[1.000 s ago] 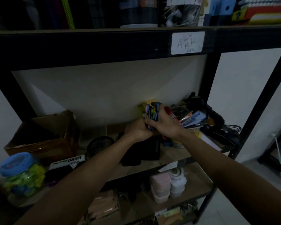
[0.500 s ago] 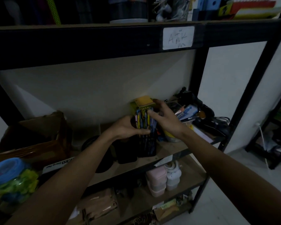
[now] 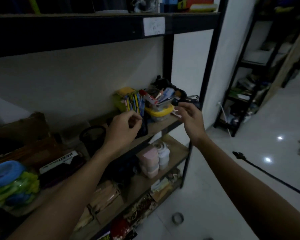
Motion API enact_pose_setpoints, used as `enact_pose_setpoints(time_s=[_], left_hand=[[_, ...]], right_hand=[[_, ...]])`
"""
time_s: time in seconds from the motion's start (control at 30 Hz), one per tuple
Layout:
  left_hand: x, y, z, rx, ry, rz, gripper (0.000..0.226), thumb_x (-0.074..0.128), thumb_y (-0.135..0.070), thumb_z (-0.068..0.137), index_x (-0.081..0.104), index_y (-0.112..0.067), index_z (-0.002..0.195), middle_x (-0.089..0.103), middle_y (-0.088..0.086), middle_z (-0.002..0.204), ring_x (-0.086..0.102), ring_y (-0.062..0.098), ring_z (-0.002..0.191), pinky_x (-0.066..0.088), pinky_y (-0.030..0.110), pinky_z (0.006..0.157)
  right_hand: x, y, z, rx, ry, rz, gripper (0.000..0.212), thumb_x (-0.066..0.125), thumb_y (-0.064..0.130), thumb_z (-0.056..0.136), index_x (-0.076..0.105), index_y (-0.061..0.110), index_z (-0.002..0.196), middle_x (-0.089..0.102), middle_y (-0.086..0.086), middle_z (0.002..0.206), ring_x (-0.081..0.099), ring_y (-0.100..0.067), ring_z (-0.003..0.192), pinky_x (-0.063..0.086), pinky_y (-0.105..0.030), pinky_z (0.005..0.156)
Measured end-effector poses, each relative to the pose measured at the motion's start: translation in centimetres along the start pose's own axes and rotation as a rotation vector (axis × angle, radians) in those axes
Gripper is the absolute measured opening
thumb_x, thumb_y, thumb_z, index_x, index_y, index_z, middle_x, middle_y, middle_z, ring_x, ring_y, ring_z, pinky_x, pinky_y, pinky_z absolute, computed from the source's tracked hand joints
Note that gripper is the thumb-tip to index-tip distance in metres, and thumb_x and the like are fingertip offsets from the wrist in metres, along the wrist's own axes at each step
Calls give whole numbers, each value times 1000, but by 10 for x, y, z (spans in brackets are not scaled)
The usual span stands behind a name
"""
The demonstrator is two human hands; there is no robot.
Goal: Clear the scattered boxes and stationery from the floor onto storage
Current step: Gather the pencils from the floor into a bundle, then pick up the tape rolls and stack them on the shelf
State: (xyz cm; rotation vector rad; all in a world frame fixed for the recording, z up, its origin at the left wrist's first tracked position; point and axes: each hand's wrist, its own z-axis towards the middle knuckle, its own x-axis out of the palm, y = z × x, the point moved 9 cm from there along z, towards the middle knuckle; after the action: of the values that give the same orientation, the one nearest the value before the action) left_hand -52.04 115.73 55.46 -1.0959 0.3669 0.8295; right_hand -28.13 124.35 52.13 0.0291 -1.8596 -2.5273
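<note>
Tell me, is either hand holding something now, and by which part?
Nothing is held. The left hand and the right hand are loosely curled, near the pens.

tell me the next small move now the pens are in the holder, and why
Probably turn down to the roll of tape on the floor and reach for it with the right hand. Both hands look empty, the left hand just off the pens, which stand in the holder on the shelf.

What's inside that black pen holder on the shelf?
The black pen holder holds a bunch of colourful pens standing upright, blue and yellow among them. Their lower ends are hidden by the holder's dark wall, and the left hand covers part of it.
</note>
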Motion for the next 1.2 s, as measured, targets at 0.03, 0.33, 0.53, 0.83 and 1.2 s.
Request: enact_pose_setpoints(time_s=[0.03, 0.33, 0.53, 0.83, 1.2], left_hand=[[11, -5, -13, 17, 76, 1, 4, 65, -30, 96, 65, -30, 91, 66, -16, 86, 62, 1, 81, 55, 32, 71], [120, -28, -109, -9, 461, -142, 3, 64, -28, 94, 67, -27, 93, 66, -16, 86, 64, 3, 81, 57, 31, 70], [190, -51, -135, 15, 625, -161, 3, 66, -37, 87, 65, -34, 87, 68, -16, 82, 65, 2, 77, 59, 38, 72], [335, -24, -132, -112, 728, -140, 4, 69, -22, 91, 69, -26, 89, 69, -11, 85, 65, 5, 78, 54, 27, 70], [605, 169, -228, -195, 902, -66, 23, 69, -8, 91, 63, -27, 78, 67, -10, 80, 63, 5, 75, 52, 23, 67]], right_hand=[[-14, -5, -19, 32, -46, -24, 11, 57, 23, 102, 66, 24, 108, 71, -5, 112, 67, -19, 105, 56, -38, 89], [-162, -74, -190, 341, -292, -220, 16, 56, 25, 102, 67, 20, 112, 71, -2, 109, 68, -19, 102, 56, -40, 86], [-257, -110, -253, 481, -413, -343, 16, 56, 22, 101, 67, 19, 112, 70, -2, 108, 67, -18, 99, 57, -44, 86], [-336, -240, -270, 640, -342, -460, 18, 57, 19, 100, 69, 17, 114, 71, -1, 104, 68, -20, 95, 55, -39, 84], [-339, -564, -301, 740, -147, -551, 17, 60, 17, 99, 69, 17, 113, 69, 4, 109, 65, -8, 94, 51, -21, 79]])
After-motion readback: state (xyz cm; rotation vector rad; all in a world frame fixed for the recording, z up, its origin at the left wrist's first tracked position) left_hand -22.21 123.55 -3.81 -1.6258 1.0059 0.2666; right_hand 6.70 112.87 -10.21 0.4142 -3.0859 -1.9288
